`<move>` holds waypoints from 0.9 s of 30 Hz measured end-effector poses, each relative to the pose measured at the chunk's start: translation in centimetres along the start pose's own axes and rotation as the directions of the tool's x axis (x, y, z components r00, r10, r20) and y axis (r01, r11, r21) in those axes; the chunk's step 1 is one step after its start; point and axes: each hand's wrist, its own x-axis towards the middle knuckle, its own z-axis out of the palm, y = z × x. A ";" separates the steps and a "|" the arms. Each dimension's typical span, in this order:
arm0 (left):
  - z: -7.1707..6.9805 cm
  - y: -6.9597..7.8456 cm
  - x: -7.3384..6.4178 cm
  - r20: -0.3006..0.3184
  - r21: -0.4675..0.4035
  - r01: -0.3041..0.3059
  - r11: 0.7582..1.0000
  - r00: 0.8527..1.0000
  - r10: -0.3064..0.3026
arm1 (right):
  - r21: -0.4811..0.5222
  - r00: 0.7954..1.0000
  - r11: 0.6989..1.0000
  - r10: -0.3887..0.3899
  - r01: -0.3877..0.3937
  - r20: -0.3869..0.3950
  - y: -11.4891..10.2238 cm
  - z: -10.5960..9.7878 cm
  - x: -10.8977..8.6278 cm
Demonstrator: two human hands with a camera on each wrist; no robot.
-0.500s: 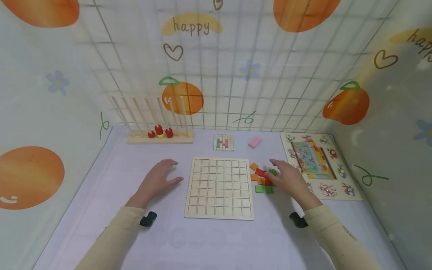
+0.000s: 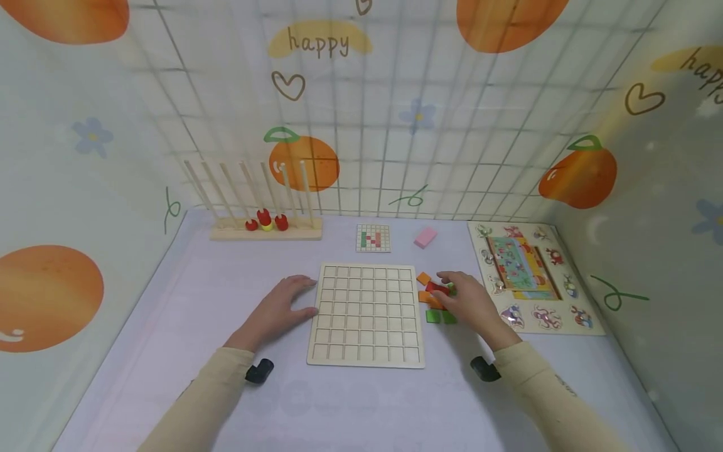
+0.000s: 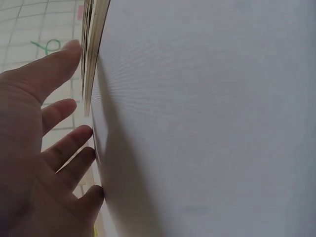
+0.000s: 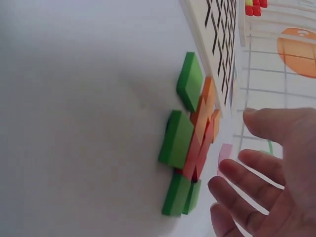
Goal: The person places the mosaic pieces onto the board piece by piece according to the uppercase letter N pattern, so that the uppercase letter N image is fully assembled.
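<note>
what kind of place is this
Probably a small tabletop play or learning corner, though the wider room isn't shown. A backdrop printed with oranges and "happy" encloses it, and the table holds a gridded wooden board, small colored tiles and a rod stand.

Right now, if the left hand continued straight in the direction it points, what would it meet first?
Probably the wooden grid board, at its left edge; the left hand is right beside it, possibly touching, though depth is unclear.

Diffuse light, soft-edged shadows
</note>
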 end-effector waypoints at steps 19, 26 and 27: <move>-0.5 -0.2 0.1 0.175 0.105 -0.045 0.993 0.984 0.026 | 0.044 1.000 0.999 0.010 -0.009 -0.029 -0.6 2.1 2.2; -0.6 -0.2 0.2 0.186 0.105 -0.059 0.993 0.982 0.038 | 0.072 0.998 0.996 0.049 -0.046 -0.032 -0.8 2.4 3.1; -0.6 -0.3 0.2 0.185 0.100 -0.062 0.993 0.982 0.043 | 0.069 0.998 0.996 0.051 -0.048 -0.035 -0.8 2.5 3.2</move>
